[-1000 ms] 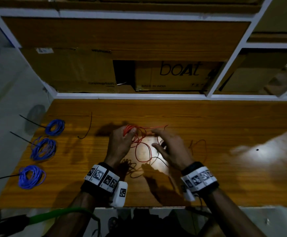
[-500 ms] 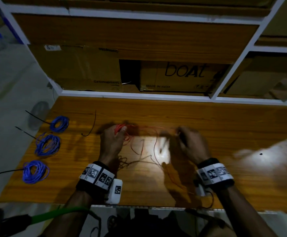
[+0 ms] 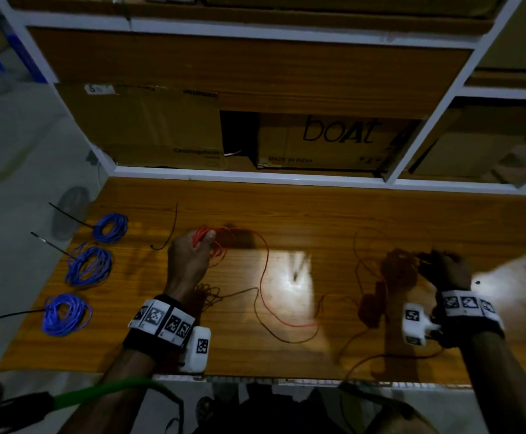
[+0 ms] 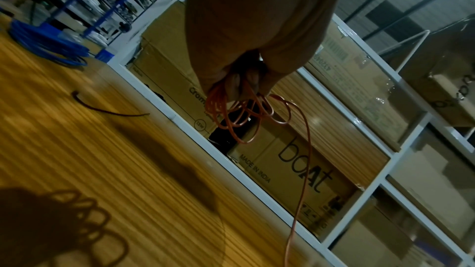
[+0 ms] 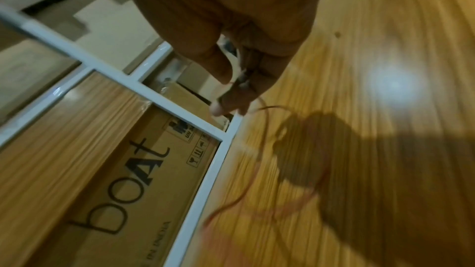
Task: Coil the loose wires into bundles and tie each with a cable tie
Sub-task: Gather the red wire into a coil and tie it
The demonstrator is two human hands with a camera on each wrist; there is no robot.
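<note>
orange wire (image 3: 264, 270) is gathered in small loops in the curled grip of the left hand (image 3: 189, 261) above the wooden bench (image 3: 318, 211), while its slack, trailing across the bench, is pinched by the right hand (image 3: 446, 270), held well apart.

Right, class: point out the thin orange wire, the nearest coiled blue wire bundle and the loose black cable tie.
thin orange wire (image 3: 266, 267), head view, slack middle.
nearest coiled blue wire bundle (image 3: 54, 321), head view, left loops.
loose black cable tie (image 3: 170, 234), head view, mid-strap.
</note>
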